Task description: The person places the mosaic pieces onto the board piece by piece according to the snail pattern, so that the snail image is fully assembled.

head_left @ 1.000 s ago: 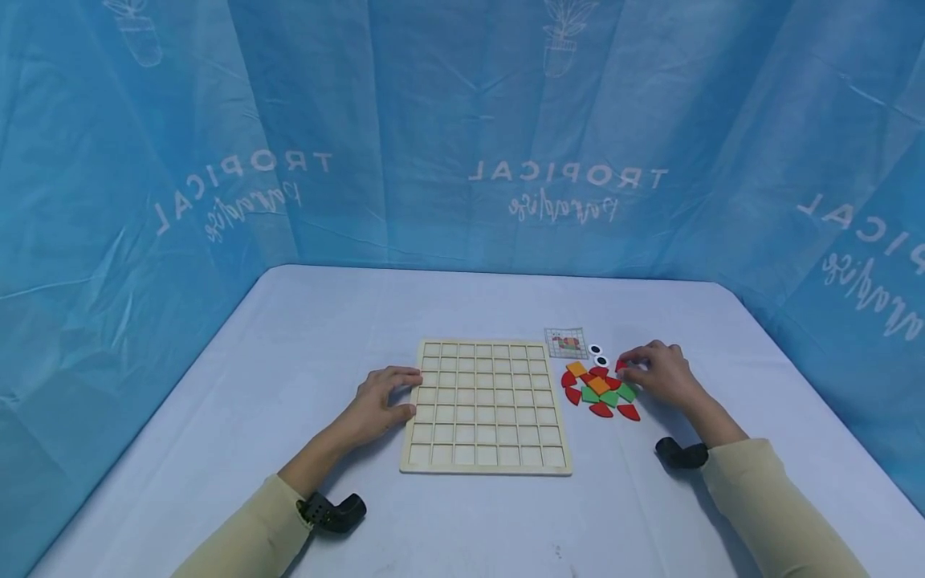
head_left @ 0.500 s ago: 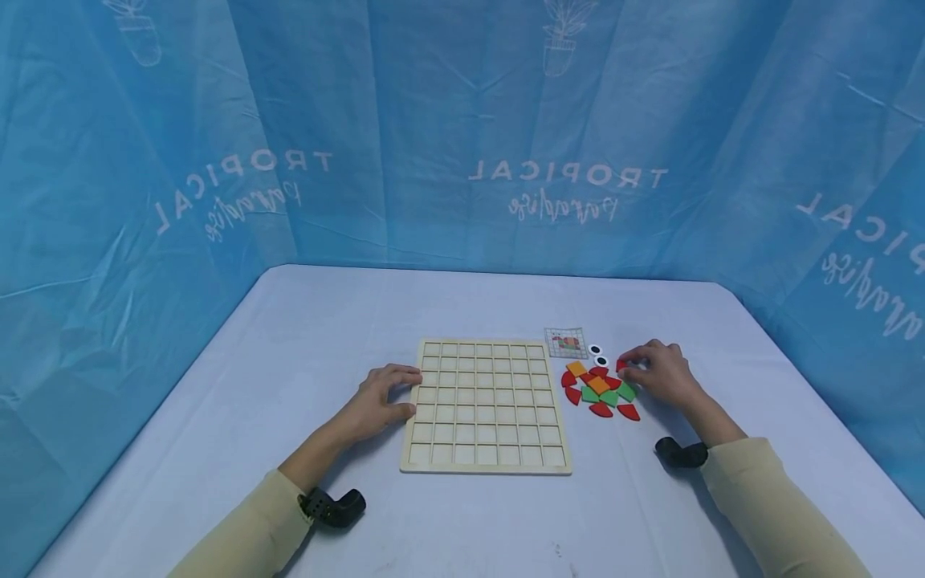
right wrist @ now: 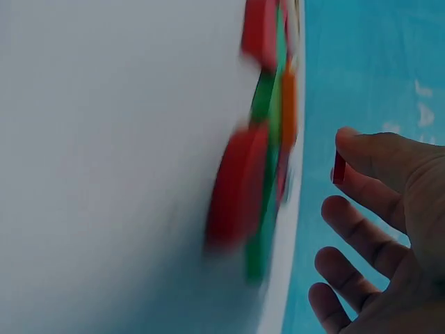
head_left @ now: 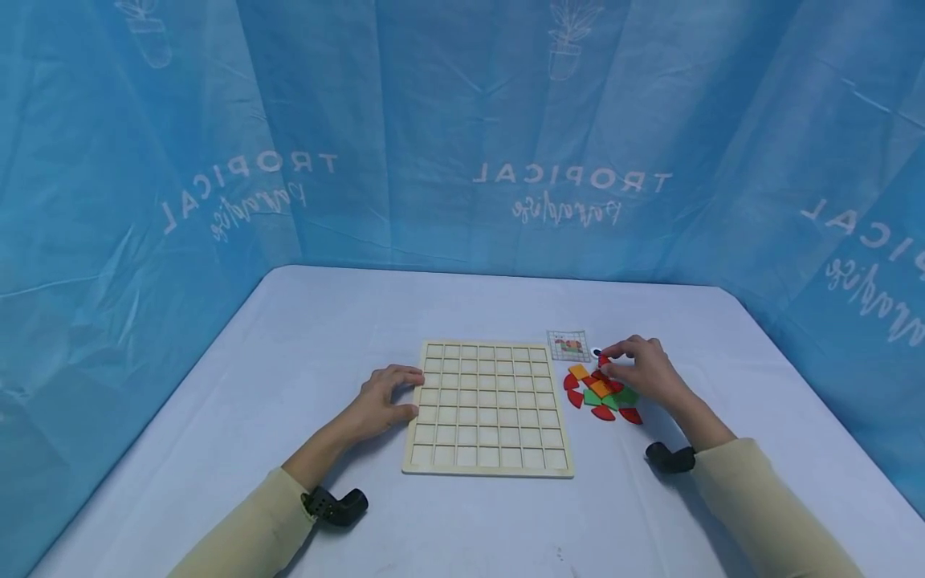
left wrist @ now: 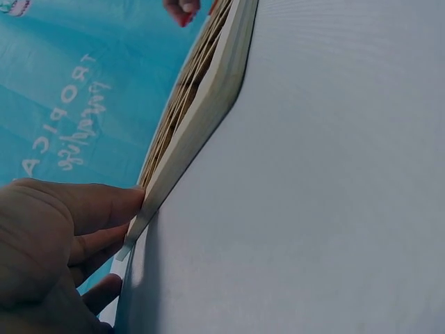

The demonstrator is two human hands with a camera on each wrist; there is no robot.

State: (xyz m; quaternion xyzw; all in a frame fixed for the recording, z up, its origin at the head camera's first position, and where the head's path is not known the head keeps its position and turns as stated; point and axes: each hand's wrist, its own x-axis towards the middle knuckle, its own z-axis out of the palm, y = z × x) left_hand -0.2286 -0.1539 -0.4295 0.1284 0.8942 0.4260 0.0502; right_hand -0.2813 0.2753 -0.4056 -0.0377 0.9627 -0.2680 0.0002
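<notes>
While the right hand [head_left: 646,373] pinches one thin red wedge [head_left: 604,362] at frame right, the left hand [head_left: 379,399], fingers loosely spread, just touches one pale wooden 7x7 board [head_left: 488,416] mid-frame. Two orange squares [head_left: 580,372] sit right of it; overlapping red pieces [head_left: 603,413] are kinda uncountable, and fingertips partly hide an eye disc [head_left: 596,352].

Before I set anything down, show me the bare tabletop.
Bare white tablecloth lies beyond the wooden grid board, left of the left hand, and between both sleeves. Crowded: the board's right side, with picture card, red wedges and right hand.

Booth-like spot: blue curtain [head_left: 426,104], white-covered table [head_left: 347,313]
</notes>
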